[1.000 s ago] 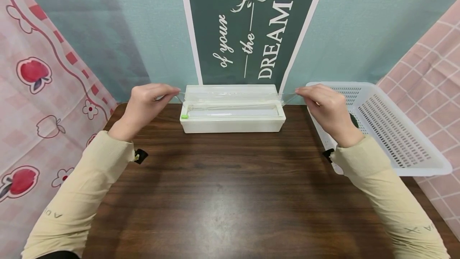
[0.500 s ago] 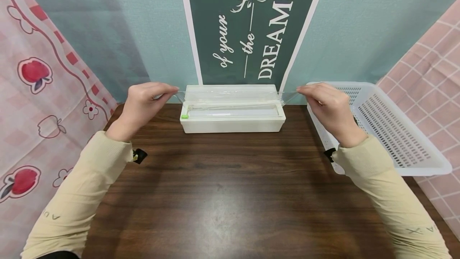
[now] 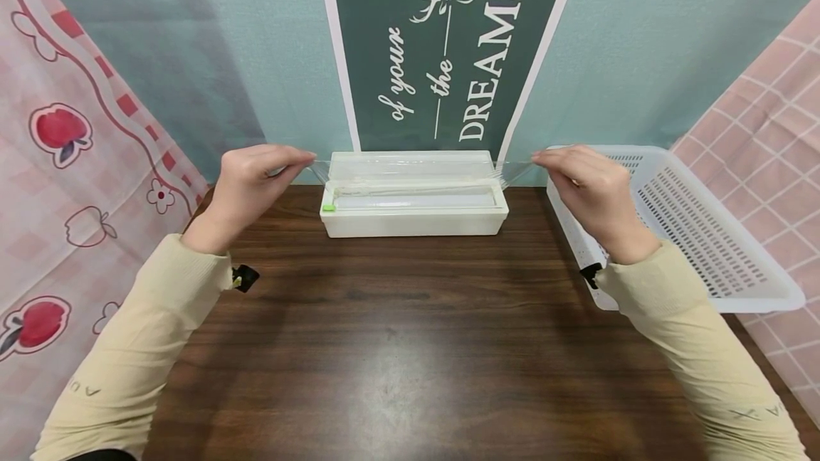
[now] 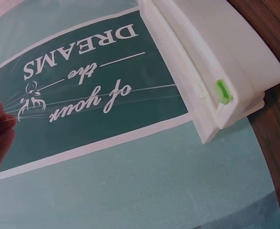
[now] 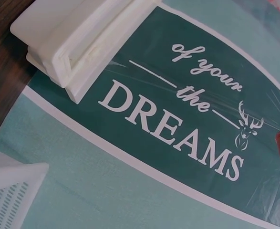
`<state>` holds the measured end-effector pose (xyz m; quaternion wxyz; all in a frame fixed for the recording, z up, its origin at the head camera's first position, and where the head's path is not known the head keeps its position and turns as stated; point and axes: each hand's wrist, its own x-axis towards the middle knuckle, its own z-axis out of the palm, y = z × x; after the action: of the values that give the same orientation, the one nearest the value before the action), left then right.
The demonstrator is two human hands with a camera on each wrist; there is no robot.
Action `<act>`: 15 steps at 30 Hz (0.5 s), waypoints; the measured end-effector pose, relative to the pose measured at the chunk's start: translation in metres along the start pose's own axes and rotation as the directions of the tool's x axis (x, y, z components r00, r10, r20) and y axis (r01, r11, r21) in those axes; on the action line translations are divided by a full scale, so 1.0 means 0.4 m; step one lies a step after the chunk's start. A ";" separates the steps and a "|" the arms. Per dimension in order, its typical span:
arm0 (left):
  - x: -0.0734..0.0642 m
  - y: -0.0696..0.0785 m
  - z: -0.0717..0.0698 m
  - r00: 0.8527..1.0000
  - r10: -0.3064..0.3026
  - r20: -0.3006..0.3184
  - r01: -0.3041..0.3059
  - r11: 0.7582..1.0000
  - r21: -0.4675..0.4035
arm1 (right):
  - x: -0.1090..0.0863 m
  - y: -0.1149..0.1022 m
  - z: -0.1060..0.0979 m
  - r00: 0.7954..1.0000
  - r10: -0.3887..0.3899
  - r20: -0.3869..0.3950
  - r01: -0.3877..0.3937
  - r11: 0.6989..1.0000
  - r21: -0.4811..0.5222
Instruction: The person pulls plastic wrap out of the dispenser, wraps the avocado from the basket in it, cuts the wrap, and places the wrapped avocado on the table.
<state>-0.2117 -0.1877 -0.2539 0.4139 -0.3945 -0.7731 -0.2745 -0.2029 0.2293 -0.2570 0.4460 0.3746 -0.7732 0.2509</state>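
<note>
A white cling film dispenser [image 3: 415,225] lies lengthwise at the back of the table with its lid [image 3: 410,156] raised. Clear cling film [image 3: 416,171] comes up out of it and stretches wide between both hands. My left hand [image 3: 243,187] pinches one corner between thumb and fingertips, off the dispenser's left end. Beyond the right end, my right hand [image 3: 592,194] pinches the other corner the same way. Creases fan out from the left fingertips [image 4: 8,120] in the left wrist view. A small green slider [image 4: 223,91] sits at the dispenser's left end.
To the right, under the right forearm, stands a white perforated plastic basket [image 3: 756,303]. A dark green poster [image 3: 423,112] with white lettering hangs directly behind the dispenser. Patterned pink cloths border both sides of the dark wooden table [image 3: 391,347].
Both hands have drifted slightly apart, the left one leftward and the right one rightward, with the film still held between them. The dispenser has stayed in place.
</note>
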 end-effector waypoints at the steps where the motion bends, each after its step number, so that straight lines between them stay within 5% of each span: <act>1: 0.000 0.000 -0.001 1.000 0.001 0.002 -0.001 1.000 0.002 | 0.000 -0.001 -0.001 1.000 0.000 -0.001 0.000 1.000 -0.002; 15: 0.010 0.014 -0.012 1.000 0.000 -0.023 -0.001 1.000 -0.010 | 0.012 -0.010 -0.008 0.999 0.011 -0.037 -0.010 1.000 0.021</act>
<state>-0.2065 -0.1869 -0.2474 0.4209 -0.3936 -0.7667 -0.2829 -0.1998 0.2275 -0.2513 0.4551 0.3703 -0.7641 0.2683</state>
